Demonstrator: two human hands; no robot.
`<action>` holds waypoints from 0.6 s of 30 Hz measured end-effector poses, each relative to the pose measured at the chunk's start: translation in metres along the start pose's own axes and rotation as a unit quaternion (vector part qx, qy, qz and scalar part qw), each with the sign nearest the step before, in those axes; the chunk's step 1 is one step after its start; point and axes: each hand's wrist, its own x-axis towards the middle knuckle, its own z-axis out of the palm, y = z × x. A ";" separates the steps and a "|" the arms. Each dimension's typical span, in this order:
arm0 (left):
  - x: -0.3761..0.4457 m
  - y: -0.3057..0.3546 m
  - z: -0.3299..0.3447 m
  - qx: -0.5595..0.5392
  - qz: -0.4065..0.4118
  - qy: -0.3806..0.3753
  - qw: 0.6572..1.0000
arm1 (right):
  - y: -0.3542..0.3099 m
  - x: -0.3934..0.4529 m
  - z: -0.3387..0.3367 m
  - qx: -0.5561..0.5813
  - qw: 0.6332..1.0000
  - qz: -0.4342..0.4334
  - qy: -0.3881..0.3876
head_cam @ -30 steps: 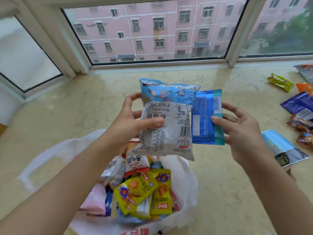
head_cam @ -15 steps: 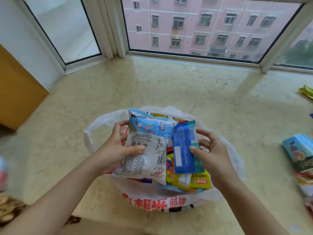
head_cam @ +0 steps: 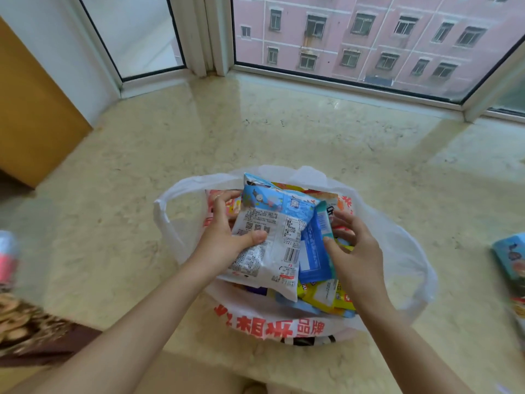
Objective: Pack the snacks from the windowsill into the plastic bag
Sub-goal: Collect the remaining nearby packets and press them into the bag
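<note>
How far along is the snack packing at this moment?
Done: the plastic bag already holds many packets, including yellow ones. In hand: the left hand grips a white-and-blue packet and the right hand pinches a blue packet, both low over the bag's mouth. Left: at least one blue packet lies on the windowsill at right.

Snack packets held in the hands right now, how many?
2. The large white-and-light-blue printed snack packet is gripped by the left hand; the narrow blue foil packet is pinched by the right hand. Both are over the white plastic bag. Any packet behind them would be hidden.
</note>
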 end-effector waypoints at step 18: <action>0.028 -0.029 0.012 0.491 0.184 -0.057 0.850 | 0.024 0.000 0.044 -0.425 0.844 -0.310 -0.107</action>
